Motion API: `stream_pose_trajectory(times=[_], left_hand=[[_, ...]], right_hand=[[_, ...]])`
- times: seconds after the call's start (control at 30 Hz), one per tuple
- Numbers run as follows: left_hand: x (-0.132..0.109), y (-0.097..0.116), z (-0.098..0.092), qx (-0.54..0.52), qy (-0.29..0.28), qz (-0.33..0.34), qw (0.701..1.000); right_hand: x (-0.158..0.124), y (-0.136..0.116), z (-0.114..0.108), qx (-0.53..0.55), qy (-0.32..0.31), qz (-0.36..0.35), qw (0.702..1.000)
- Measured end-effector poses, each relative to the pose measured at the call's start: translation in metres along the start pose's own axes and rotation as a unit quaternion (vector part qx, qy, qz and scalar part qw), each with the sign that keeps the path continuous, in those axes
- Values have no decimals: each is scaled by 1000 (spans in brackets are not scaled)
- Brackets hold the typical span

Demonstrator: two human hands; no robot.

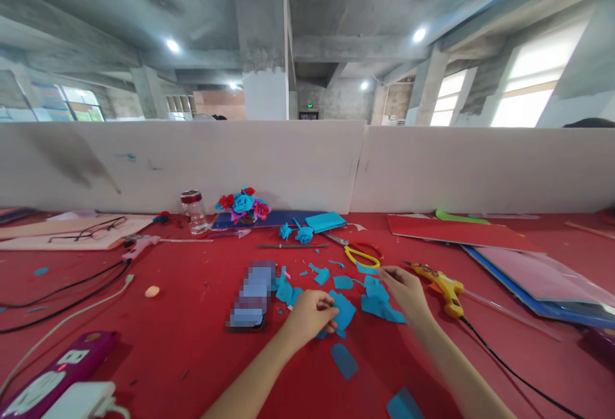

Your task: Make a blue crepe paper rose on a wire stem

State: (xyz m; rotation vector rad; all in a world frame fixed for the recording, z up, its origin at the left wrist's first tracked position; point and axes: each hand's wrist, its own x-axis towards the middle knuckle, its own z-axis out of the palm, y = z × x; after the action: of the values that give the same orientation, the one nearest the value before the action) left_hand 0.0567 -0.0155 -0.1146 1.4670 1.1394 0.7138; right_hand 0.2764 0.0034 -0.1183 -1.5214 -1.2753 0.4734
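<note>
My left hand (312,316) has its fingers curled in a pinch at the edge of a blue paper piece (344,310), which partly shows behind the fingertips. To the right, my right hand (406,287) is closed with thumb and fingertips together, close to the yellow handle of the scissors (362,257); whatever it pinches is too small to make out. Crumpled blue paper (377,300) lies between the hands. A rounded blue petal (344,361) rests nearer to me. Blue paper flowers (303,234) sit beside a folded blue paper stack (325,221).
A phone (252,294) lies left of my hands. The yellow glue gun (446,291) with its cord is at right, a pink glue gun (139,247) at left. Further back stand a glass jar (195,214) and a flower arrangement (244,204), before a white partition (240,163). A power strip (57,374) is front left.
</note>
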Motion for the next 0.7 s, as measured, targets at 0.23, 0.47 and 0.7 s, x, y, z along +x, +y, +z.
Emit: stream_pose_trajectory(times=[0.23,0.47,0.7], left_hand=[[-6,4,-10,199,34,137,970],[-7,5,-28,418,100,173,886],[-5,19,-52,401,109,112,903]], right_hand=[[5,12,-4,-176,-11,-81,981],[-3,13,1,-275,-85,-114,951],[3,6,-10,-235,-40,-82,968]])
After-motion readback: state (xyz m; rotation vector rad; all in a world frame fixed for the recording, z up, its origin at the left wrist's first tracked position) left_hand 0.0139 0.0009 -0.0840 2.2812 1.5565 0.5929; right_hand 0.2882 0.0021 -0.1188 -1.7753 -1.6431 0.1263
